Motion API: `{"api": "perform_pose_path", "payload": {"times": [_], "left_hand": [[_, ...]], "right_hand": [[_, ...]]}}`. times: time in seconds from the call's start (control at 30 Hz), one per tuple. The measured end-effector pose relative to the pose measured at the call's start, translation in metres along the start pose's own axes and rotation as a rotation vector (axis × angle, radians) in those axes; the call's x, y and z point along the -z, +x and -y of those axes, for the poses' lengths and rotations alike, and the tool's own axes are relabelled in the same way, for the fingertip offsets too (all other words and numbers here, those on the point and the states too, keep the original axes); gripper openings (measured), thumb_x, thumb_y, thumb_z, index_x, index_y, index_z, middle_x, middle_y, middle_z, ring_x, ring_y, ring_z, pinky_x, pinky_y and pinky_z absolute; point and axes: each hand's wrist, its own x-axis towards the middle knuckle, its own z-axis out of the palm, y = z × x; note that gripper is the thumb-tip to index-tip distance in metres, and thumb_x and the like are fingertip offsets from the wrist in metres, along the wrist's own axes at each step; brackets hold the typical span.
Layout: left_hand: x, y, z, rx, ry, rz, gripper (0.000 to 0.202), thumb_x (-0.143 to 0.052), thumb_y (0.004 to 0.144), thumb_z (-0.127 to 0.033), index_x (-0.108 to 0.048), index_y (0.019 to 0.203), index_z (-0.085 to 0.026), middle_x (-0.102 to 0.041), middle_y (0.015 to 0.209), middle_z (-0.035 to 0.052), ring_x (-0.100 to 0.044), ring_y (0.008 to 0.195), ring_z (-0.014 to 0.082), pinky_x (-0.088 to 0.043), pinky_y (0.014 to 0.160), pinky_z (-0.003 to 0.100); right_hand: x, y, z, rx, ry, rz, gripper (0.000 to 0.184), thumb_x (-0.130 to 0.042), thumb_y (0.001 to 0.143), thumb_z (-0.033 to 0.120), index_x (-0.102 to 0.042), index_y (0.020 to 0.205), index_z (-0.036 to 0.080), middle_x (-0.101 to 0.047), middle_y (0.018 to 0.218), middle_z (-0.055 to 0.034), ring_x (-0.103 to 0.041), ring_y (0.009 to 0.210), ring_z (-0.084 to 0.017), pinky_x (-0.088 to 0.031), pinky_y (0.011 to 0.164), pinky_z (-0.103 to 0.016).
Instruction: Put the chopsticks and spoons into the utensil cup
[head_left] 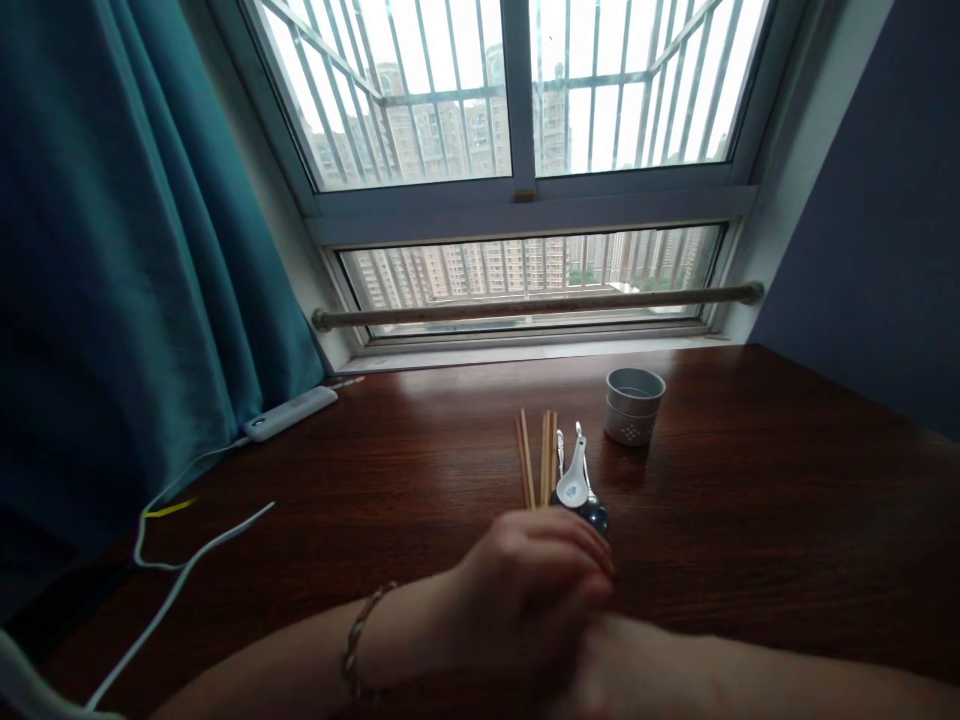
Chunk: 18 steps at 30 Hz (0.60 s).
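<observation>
Up close, the left hand point(529, 590) curls over the right hand point(637, 665) on the dark polished wooden table point(750, 520), and whether either grasps anything I cannot tell. Just beyond the knuckles lie thin wooden chopsticks point(536, 455) beside a white ceramic spoon point(574, 480), with a small grey perforated cup point(634, 405) farther off.
</observation>
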Motion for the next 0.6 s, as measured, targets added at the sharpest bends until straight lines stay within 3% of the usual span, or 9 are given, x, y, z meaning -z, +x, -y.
{"api": "perform_pose_path", "payload": {"times": [0.07, 0.1, 0.2, 0.27, 0.33, 0.47, 0.6], "left_hand": [[0.023, 0.01, 0.033, 0.342, 0.174, -0.169, 0.026, -0.044, 0.085, -0.031, -0.059, 0.071, -0.015, -0.059, 0.071, 0.0032, -0.053, 0.066, 0.0119, -0.042, 0.061, 0.025], [0.031, 0.013, 0.052, 0.483, 0.291, -0.163, 0.028, -0.044, 0.085, -0.034, -0.058, 0.069, -0.016, -0.058, 0.069, 0.0028, -0.052, 0.063, 0.0128, -0.039, 0.059, 0.026], [0.042, 0.018, 0.11, 0.798, 0.539, 0.012, 0.035, -0.046, 0.081, -0.049, -0.057, 0.073, -0.017, -0.06, 0.074, 0.004, -0.054, 0.068, 0.0163, -0.036, 0.059, 0.026], [0.041, 0.022, 0.138, 0.888, 0.55, 0.079, 0.048, -0.048, 0.073, -0.062, -0.056, 0.07, -0.015, -0.06, 0.072, 0.0067, -0.055, 0.066, 0.0192, -0.033, 0.054, 0.027], [0.037, 0.027, 0.154, 0.936, 0.541, 0.135, 0.055, -0.051, 0.065, -0.069, -0.055, 0.066, -0.014, -0.059, 0.07, 0.0086, -0.055, 0.063, 0.021, -0.03, 0.049, 0.027], [0.032, 0.032, 0.163, 0.978, 0.522, 0.2, 0.053, -0.06, 0.059, -0.067, -0.053, 0.062, -0.015, -0.059, 0.067, 0.0088, -0.056, 0.062, 0.0224, -0.028, 0.045, 0.027], [0.029, 0.026, 0.166, 0.995, 0.371, 0.253, 0.039, -0.056, 0.07, -0.054, -0.054, 0.063, -0.016, -0.059, 0.059, 0.0037, -0.057, 0.056, 0.0159, -0.035, 0.045, 0.023]], "right_hand": [[0.024, 0.008, -0.022, -0.1, 0.038, -0.026, 0.014, -0.053, 0.081, 0.027, -0.063, 0.076, 0.018, -0.059, 0.071, -0.0027, -0.056, 0.065, -0.01, -0.043, 0.056, -0.019], [0.037, 0.015, -0.036, -0.173, 0.048, -0.05, 0.013, -0.053, 0.08, 0.022, -0.063, 0.074, 0.016, -0.059, 0.066, -0.002, -0.055, 0.061, -0.01, -0.042, 0.054, -0.018], [0.073, 0.045, -0.085, -0.651, 0.139, -0.087, 0.016, -0.054, 0.076, 0.016, -0.06, 0.062, 0.009, -0.057, 0.058, -0.003, -0.051, 0.048, -0.008, -0.037, 0.044, -0.016], [0.087, 0.068, -0.117, -0.756, 0.091, -0.149, 0.011, -0.054, 0.071, 0.011, -0.061, 0.064, 0.007, -0.058, 0.059, -0.0055, -0.053, 0.05, -0.01, -0.038, 0.045, -0.017], [0.092, 0.088, -0.143, -0.857, 0.063, -0.176, 0.006, -0.058, 0.066, 0.008, -0.062, 0.066, 0.005, -0.059, 0.061, -0.0085, -0.054, 0.051, -0.012, -0.039, 0.045, -0.019], [0.083, 0.109, -0.17, -0.938, 0.067, -0.164, 0.012, -0.06, 0.068, 0.015, -0.062, 0.068, 0.003, -0.059, 0.062, -0.0102, -0.055, 0.052, -0.012, -0.041, 0.047, -0.02], [0.07, 0.11, -0.176, -0.948, 0.047, -0.138, 0.016, -0.06, 0.072, 0.021, -0.063, 0.069, 0.005, -0.059, 0.06, -0.0078, -0.055, 0.052, -0.012, -0.041, 0.047, -0.02]]}}
